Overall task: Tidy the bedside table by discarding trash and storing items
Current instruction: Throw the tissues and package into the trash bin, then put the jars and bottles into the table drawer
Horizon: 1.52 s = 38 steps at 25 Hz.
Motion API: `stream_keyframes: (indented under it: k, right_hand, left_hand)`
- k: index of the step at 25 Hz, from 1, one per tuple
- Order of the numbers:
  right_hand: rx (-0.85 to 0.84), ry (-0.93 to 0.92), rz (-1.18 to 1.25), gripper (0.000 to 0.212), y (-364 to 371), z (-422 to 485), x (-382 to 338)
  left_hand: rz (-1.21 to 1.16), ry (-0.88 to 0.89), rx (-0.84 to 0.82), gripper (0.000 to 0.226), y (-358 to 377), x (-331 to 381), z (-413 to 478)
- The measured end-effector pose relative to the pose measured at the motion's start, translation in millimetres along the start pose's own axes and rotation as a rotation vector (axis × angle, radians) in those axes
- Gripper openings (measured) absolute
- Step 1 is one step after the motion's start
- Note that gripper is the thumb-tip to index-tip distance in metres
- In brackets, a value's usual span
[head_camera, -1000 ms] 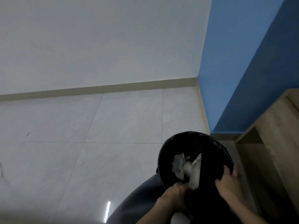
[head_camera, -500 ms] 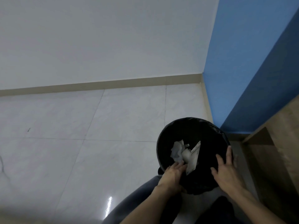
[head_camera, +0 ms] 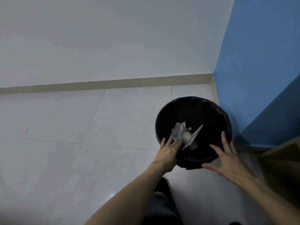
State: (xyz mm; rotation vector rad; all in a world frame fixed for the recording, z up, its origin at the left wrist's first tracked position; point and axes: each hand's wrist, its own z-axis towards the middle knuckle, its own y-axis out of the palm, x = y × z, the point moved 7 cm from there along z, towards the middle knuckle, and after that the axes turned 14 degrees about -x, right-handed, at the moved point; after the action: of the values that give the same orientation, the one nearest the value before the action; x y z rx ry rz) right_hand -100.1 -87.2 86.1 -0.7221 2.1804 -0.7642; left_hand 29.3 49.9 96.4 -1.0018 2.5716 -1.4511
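Already some trash (head_camera: 181,135) lies inside the black bin (head_camera: 211,109), low and right of the middle of the frame. Both hands are spread open and hold nothing: the left hand (head_camera: 168,151) at the bin's near rim, the right hand (head_camera: 227,158) beside it. The bedside table barely shows at the right edge, so what is left is hidden. The floor (head_camera: 81,127) on the left is wide open; the blue wall (head_camera: 259,70) crowds the right.

one camera only, worn on the person's head, looking forward and steeply down from above. it faces a room corner, close over a bin (head_camera: 193,109) on the floor (head_camera: 65,151), both forearms reaching in from the bottom edge.
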Motion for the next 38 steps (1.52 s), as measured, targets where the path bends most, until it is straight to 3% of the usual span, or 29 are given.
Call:
stream_keyframes:
  k: [6, 10, 13, 17, 19, 24, 26, 30, 33, 35, 38]
  right_hand:
    - [0.096, 0.023, -0.122, 0.08, -44, 60, 2]
    - [0.101, 0.084, -0.18, 0.08, -72, 91, 9]
    - [0.132, 0.168, -0.213, 0.077, -90, 110, 12]
    - [0.153, 0.206, -0.12, 0.069, -99, 117, 14]
    - [0.15, 0.174, 0.066, 0.07, -95, 103, 16]
    - [0.285, 0.156, 0.385, 0.048, -104, -25, 22]
    - [0.43, 0.182, 0.38, 0.042, -116, -97, 34]
    - [0.678, 0.272, 0.25, 0.042, -135, -238, 64]
    - [0.812, 0.328, 0.182, 0.041, -136, -310, 89]
    - [0.821, 0.353, 0.154, 0.05, -128, -344, 109]
    - [0.8, 0.421, 0.122, 0.055, -112, -382, 134]
  left_hand:
    - [-0.023, -0.023, 0.025, 0.09, -37, -13, 69]
    - [0.001, -0.011, 0.099, 0.085, -62, -14, 104]
    - [-0.024, -0.097, 0.113, 0.082, -75, -13, 125]
    - [-0.019, -0.176, 0.159, 0.069, -85, -1, 124]
    - [-0.101, -0.147, 0.218, 0.059, -82, 9, 105]
    - [-0.565, -0.025, 0.353, 0.036, -55, 83, 33]
    - [-0.697, 0.054, 0.239, 0.035, -41, 139, 8]
    - [-0.692, 0.289, -0.023, 0.042, -21, 287, -24]
    - [-0.762, 0.307, -0.187, 0.033, 0, 368, -47]
    - [-0.871, 0.25, -0.172, 0.013, 12, 390, -54]
    - [-0.919, 0.218, -0.127, 0.029, 32, 403, -55]
